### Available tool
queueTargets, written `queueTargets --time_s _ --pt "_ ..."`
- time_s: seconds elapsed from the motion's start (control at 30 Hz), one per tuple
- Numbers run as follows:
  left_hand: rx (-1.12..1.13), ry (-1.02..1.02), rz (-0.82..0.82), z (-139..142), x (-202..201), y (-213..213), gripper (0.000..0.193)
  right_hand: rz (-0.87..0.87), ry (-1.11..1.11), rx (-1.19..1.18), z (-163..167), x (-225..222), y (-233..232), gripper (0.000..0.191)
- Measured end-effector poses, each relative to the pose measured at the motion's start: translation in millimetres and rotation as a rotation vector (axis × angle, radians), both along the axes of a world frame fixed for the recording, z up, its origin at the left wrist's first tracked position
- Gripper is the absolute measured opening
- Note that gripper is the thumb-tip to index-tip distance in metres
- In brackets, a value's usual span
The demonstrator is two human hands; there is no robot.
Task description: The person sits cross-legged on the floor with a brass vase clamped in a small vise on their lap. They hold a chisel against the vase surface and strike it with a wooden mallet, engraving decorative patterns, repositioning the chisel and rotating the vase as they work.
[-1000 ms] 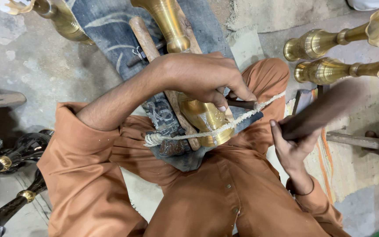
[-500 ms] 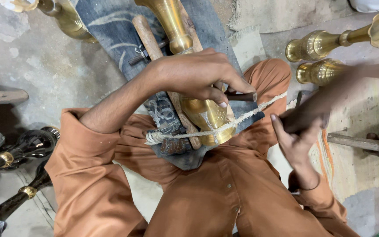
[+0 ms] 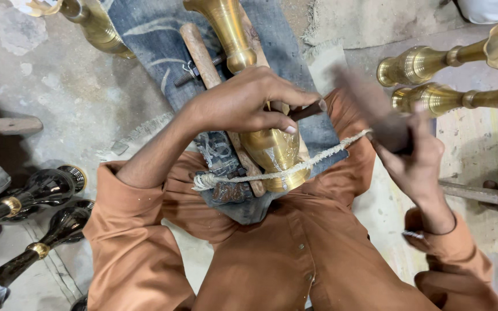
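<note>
A brass vase lies across my lap on a denim cloth, its neck pointing away from me. A pale rope runs over its wide body, and a wooden stick lies beside it. My left hand rests on the vase and grips a dark chisel whose tip points at the brass. My right hand is just right of the vase, closed on a hammer that is blurred by motion.
Two brass vases lie on the floor at the upper right, and another brass vase at the upper left. Black vases lie at the left. A metal bar lies at the right.
My right hand has swung the hammer from pointing up-right to pointing up-left, closer to the chisel. My left hand keeps the chisel on the vase.
</note>
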State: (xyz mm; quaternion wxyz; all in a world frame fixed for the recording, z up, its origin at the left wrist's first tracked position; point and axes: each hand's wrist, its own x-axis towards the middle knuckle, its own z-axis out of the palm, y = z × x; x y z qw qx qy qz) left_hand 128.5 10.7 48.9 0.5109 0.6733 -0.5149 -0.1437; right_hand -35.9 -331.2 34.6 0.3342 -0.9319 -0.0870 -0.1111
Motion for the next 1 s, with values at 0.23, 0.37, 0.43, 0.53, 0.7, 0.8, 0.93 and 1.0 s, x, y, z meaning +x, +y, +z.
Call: queueTargets --time_s 0.23,0.37,0.43,0.53,0.7,0.8,0.93,1.0 --pt "-0.061 0.006 0.094 -3.9 -6.1 2.1 0.049 0.103 0.097 -0.019 28.7 29.5 -2.7 0.093" --pt "-0.018 0.070 0.144 -1.9 -12.1 4.0 0.051 0.147 0.186 -0.097 40.0 40.9 -0.1 0.093" --pt "-0.037 0.052 0.169 -1.2 -15.3 5.1 0.049 0.137 0.075 -0.046 43.9 45.0 1.2 0.093" --pt "-0.024 0.054 0.243 -1.3 -20.8 7.3 0.048 0.218 0.192 -0.127 49.1 52.6 2.2 0.084" --pt "-0.030 0.100 0.319 -4.0 -27.5 7.9 0.052 0.238 0.115 -0.145 55.3 64.7 4.5 0.077" --pt "0.002 0.115 0.308 -5.9 -28.0 8.8 0.045 0.216 0.124 -0.209 58.0 70.2 2.4 0.082" --pt "-0.045 0.107 0.346 -7.7 -30.2 10.7 0.048 0.247 0.146 -0.125 59.5 74.0 -4.9 0.075" --pt "0.035 0.151 0.343 -8.3 -31.6 11.5 0.041 0.265 0.148 -0.207 60.8 75.9 -7.6 0.077"
